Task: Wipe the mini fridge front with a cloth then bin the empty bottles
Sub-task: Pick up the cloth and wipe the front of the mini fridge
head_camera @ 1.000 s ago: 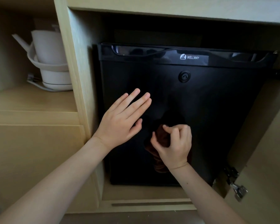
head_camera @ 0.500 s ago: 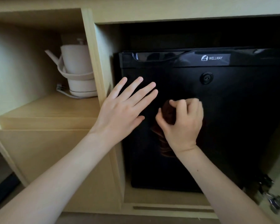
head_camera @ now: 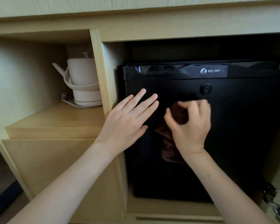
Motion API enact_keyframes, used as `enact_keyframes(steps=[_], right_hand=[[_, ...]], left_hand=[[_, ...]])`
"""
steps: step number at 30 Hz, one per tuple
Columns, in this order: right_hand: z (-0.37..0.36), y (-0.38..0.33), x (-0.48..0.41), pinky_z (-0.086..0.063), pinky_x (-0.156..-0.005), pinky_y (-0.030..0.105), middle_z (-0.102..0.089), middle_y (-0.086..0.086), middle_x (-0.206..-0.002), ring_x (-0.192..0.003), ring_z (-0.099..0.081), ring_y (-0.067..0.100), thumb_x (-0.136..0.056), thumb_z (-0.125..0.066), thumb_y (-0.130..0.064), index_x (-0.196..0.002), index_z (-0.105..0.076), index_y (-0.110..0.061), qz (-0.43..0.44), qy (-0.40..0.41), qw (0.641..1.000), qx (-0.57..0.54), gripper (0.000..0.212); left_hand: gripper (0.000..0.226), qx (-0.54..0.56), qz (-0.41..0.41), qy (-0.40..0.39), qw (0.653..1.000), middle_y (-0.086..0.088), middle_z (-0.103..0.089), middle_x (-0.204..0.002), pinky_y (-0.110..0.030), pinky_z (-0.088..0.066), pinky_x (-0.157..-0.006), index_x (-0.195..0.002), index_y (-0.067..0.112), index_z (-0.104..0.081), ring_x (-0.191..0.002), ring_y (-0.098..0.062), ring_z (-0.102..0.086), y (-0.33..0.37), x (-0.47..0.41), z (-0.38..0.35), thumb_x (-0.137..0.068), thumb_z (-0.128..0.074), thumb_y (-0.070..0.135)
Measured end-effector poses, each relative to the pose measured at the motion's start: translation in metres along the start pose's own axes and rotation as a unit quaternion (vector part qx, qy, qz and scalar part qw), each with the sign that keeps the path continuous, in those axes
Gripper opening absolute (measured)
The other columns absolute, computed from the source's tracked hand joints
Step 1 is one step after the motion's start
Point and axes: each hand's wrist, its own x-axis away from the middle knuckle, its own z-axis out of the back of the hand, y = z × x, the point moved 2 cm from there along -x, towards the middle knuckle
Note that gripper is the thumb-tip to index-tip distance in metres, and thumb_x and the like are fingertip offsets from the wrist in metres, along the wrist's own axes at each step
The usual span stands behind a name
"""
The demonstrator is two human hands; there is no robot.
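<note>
The dark brown cloth (head_camera: 179, 114) is bunched inside the curled fingers (head_camera: 192, 105) of the right hand (head_camera: 190, 128), against the glossy black mini fridge (head_camera: 242, 126) door, with its crumpled tail hanging toward 7 o'clock. At the right hand's 9 o'clock, the left hand (head_camera: 124, 120) is spread flat with straight fingers and holds nothing. The cabinet niche at the fridge's 9 o'clock holds a cream kettle (head_camera: 82, 81) on its shelf (head_camera: 55, 118).

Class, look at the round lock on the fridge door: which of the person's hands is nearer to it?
Right. The right hand, gripping the cloth, is just below the lock, slightly to its left. The left hand lies open farther left, near the left edge of the fridge.
</note>
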Motion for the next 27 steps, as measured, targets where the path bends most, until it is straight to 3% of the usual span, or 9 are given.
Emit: enact_keyframes(steps=[2, 4, 8, 12, 16, 21, 24, 27], right_hand=[[-0.005, -0.004, -0.002, -0.035, -0.073, 0.023, -0.048, 0.003, -0.09, -0.081, -0.046, 0.018, -0.083, -0.075, -0.032, -0.092, -0.059, -0.01, -0.008, 0.04, 0.999, 0.019, 0.028], [-0.008, -0.007, 0.018, -0.036, -0.069, 0.029, -0.049, 0.008, -0.085, -0.076, -0.046, 0.022, -0.086, -0.073, -0.032, -0.093, -0.057, -0.011, 0.054, 0.028, 0.998, 0.035, 0.028], [-0.007, 0.0, 0.068, -0.036, -0.064, 0.035, -0.051, 0.007, -0.081, -0.072, -0.047, 0.024, -0.087, -0.072, -0.032, -0.097, -0.058, -0.012, 0.187, -0.092, 0.977, 0.034, 0.026], [0.002, 0.008, 0.091, -0.038, -0.065, 0.032, -0.05, 0.004, -0.082, -0.073, -0.047, 0.021, -0.089, -0.071, -0.032, -0.097, -0.059, -0.012, 0.229, -0.183, 0.956, 0.026, 0.025], [0.006, 0.003, 0.066, -0.039, -0.066, 0.033, -0.05, 0.004, -0.082, -0.073, -0.047, 0.021, -0.085, -0.073, -0.031, -0.093, -0.063, -0.01, 0.158, -0.173, 0.972, 0.019, 0.024], [0.0, -0.01, -0.004, -0.043, -0.069, 0.035, -0.051, 0.006, -0.087, -0.081, -0.047, 0.021, -0.081, -0.074, -0.033, -0.092, -0.063, -0.008, 0.02, -0.035, 0.999, 0.02, 0.03], [-0.009, -0.018, -0.011, -0.044, -0.068, 0.032, -0.052, 0.009, -0.091, -0.084, -0.049, 0.021, -0.079, -0.077, -0.033, -0.094, -0.063, -0.007, -0.052, 0.024, 0.998, 0.025, 0.033], [-0.012, -0.015, 0.003, -0.045, -0.066, 0.035, -0.052, 0.012, -0.09, -0.082, -0.05, 0.025, -0.079, -0.079, -0.033, -0.094, -0.062, -0.006, -0.053, 0.042, 0.997, 0.043, 0.035]], left_hand=[[0.076, 0.002, 0.0, 0.005, 1.0, -0.001, -0.031, -0.162, -0.042, -0.028, -0.12, -0.152, 0.016, -0.037, -0.151, -0.026, -0.023, 0.0, 0.0, -0.002, -0.086, -0.071, 0.029], [0.074, 0.006, 0.0, 0.012, 1.0, -0.001, -0.033, -0.161, -0.042, -0.03, -0.119, -0.151, 0.016, -0.038, -0.151, -0.027, -0.024, 0.0, 0.001, -0.003, -0.086, -0.071, 0.029], [0.073, 0.007, 0.003, 0.01, 1.0, -0.001, -0.034, -0.16, -0.043, -0.032, -0.118, -0.151, 0.015, -0.04, -0.15, -0.027, -0.026, 0.0, 0.0, -0.001, -0.086, -0.072, 0.028], [0.072, 0.005, -0.006, 0.017, 1.0, -0.003, -0.038, -0.158, -0.046, -0.026, -0.122, -0.149, 0.013, -0.043, -0.149, -0.029, -0.029, 0.001, 0.0, 0.006, -0.085, -0.074, 0.024], [0.059, 0.007, 0.034, 0.115, 0.993, -0.003, -0.047, -0.152, -0.049, -0.021, -0.122, -0.144, 0.014, -0.051, -0.143, -0.027, -0.037, -0.016, 0.009, 0.02, -0.089, -0.069, 0.022], [0.064, 0.03, 0.133, 0.189, 0.972, -0.001, -0.047, -0.143, -0.048, -0.032, -0.117, -0.143, 0.016, -0.05, -0.135, -0.026, -0.041, -0.043, 0.028, 0.026, -0.085, -0.074, 0.029], [0.068, 0.074, 0.183, 0.222, 0.955, -0.002, -0.042, -0.143, -0.036, -0.032, -0.117, -0.143, 0.013, -0.047, -0.136, -0.015, -0.036, -0.049, 0.036, 0.022, -0.083, -0.075, 0.028], [0.071, 0.13, 0.205, 0.227, 0.943, -0.006, -0.04, -0.146, -0.025, -0.024, -0.118, -0.146, 0.011, -0.044, -0.138, -0.006, -0.03, -0.048, 0.039, 0.015, -0.083, -0.075, 0.025]])
